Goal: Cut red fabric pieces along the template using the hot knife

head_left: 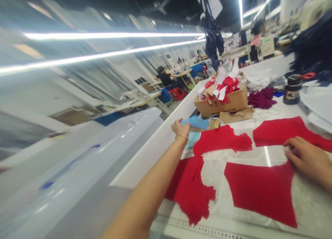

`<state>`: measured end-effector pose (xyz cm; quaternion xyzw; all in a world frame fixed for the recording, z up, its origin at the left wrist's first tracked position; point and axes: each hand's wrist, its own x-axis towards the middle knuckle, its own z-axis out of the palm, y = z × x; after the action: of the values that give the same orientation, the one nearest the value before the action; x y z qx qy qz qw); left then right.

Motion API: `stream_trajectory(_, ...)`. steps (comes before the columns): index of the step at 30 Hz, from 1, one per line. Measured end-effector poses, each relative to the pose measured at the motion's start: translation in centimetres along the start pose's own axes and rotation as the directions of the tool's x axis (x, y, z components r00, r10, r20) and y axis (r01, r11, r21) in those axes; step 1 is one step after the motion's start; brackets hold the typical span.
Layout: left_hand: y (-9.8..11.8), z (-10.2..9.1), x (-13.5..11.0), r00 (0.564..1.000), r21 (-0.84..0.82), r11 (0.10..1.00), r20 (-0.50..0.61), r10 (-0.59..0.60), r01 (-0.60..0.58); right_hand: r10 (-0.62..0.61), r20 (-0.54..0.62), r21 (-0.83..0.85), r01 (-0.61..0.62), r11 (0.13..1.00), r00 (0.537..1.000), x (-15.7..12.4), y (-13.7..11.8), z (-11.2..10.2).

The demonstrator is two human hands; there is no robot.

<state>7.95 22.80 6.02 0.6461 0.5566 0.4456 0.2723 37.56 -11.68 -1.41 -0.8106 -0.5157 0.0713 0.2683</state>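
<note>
My left hand (179, 127) reaches far out to the table's left edge, a gold bangle on the wrist, its fingers closed on a light blue piece (195, 121) lying beside a cardboard box (225, 101). My right hand (308, 160) rests at the right with fingers pressed on the corner of a red fabric piece (260, 190). Three more red cut pieces lie on the white table: one near the blue piece (220, 139), one at the far right (281, 131), one at the front left (190, 189).
The box holds red and white scraps. A maroon fabric heap (261, 98) and a dark metal jar (292, 89) stand behind it. Dark blue garments hang from above (212, 35). A person sits at a far workstation (164, 77); the aisle lies to the left.
</note>
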Motion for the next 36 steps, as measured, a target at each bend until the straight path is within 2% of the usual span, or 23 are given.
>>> stream_trajectory(2,0.0,0.7,-2.0,0.977,0.113,0.973,0.096,0.191,-0.202,-0.019,-0.065,0.030,0.021,0.999,0.998,-0.1,-0.1,-0.1)
stream_trajectory(3,0.0,1.0,-3.4,0.944,0.135,0.942,0.171,0.282,-0.306,-0.030,-0.090,0.045,0.034,0.998,0.995,-0.1,-0.2,-0.3)
stream_trajectory(4,0.1,1.4,-5.0,0.892,0.144,0.899,0.262,0.368,-0.413,-0.040,-0.108,0.062,0.047,0.997,0.993,-0.1,-0.3,-0.4)
stream_trajectory(5,0.2,1.8,-6.7,0.816,0.130,0.845,0.369,0.445,-0.519,-0.049,-0.115,0.078,0.058,0.995,0.992,-0.1,-0.4,-0.5)
stream_trajectory(7,0.5,2.6,-10.3,0.620,0.055,0.717,0.551,0.558,-0.695,-0.055,-0.104,0.099,0.065,0.993,0.993,-0.1,-0.6,-0.7)
stream_trajectory(9,0.8,3.4,-13.3,0.434,-0.025,0.592,0.655,0.619,-0.806,-0.038,-0.058,0.094,0.043,0.995,0.998,-0.2,-0.8,-0.7)
stream_trajectory(11,1.1,4.1,-15.3,0.311,-0.073,0.493,0.694,0.650,-0.867,-0.007,-0.003,0.071,0.007,0.997,1.000,-0.2,-0.9,-0.7)
stream_trajectory(13,1.4,4.8,-16.2,0.248,-0.088,0.425,0.698,0.671,-0.901,0.026,0.031,0.046,-0.027,0.999,0.999,-0.2,-1.0,-0.8)
stream_trajectory(17,1.5,6.0,-16.3,0.194,-0.090,0.347,0.688,0.700,-0.934,0.067,0.033,0.005,-0.067,0.998,0.997,0.1,-0.9,-1.5)
stream_trajectory(20,1.4,6.7,-16.2,0.168,-0.088,0.309,0.685,0.709,-0.947,0.086,0.094,0.009,-0.087,0.996,0.992,0.4,-0.7,-2.3)
stream_trajectory(24,1.5,7.2,-16.3,0.171,-0.064,0.288,0.676,0.717,-0.955,0.117,0.187,0.022,-0.123,0.992,0.975,0.5,-0.3,-3.0)
stream_trajectory(29,1.9,7.1,-16.2,0.201,-0.052,0.310,0.658,0.725,-0.949,0.106,0.116,0.066,-0.114,0.991,0.988,0.8,0.1,-3.6)
stream_trajectory(32,2.4,6.6,-16.3,0.209,-0.065,0.324,0.642,0.737,-0.944,0.175,0.088,-0.035,-0.172,0.984,0.981,0.9,-0.1,-4.3)
stream_trajectory(34,2.8,6.3,-16.9,0.197,-0.086,0.321,0.634,0.748,-0.943,0.224,0.083,-0.109,-0.215,0.971,0.971,0.8,-0.5,-4.8)
stream_trajectory(36,3.3,6.1,-18.1,0.167,-0.117,0.305,0.628,0.760,-0.945,0.254,0.099,-0.144,-0.238,0.960,0.962,0.5,-1.0,-5.3)
